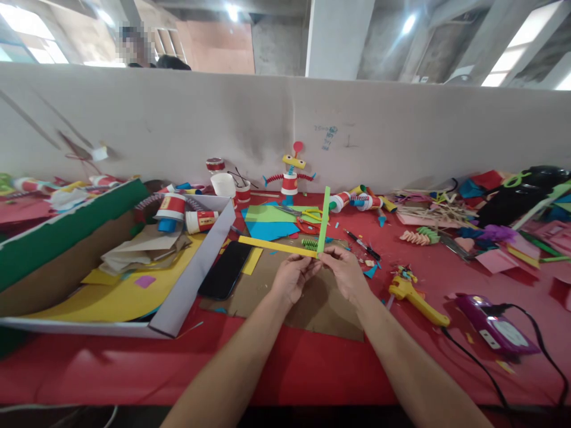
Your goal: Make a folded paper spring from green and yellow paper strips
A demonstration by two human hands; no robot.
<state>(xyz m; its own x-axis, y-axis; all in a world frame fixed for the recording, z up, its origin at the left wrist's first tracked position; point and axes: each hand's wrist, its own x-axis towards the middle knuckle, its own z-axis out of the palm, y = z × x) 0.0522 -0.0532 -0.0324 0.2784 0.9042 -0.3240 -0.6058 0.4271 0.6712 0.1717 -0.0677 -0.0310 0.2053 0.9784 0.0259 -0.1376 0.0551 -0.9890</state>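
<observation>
My left hand (294, 277) is closed on a yellow paper strip (276, 245) that stretches out to the left. My right hand (342, 268) pinches the lower end of a green paper strip (325, 219), which stands nearly upright. The two strips meet at a corner between my fingertips, roughly at a right angle. Just behind this corner shows a small folded green paper spring (309, 244). Both hands are above a brown cardboard sheet (330, 315) on the red table. Whether the strips are glued together I cannot tell.
Left are a black phone (225, 270) and an open box (173, 303) with cups and paper. A paper-cup figure (289, 183) stands at the back, behind scissors (307, 213). On the right lie a yellow glue gun (417, 300), a purple power strip (497, 327) and a pen (362, 244).
</observation>
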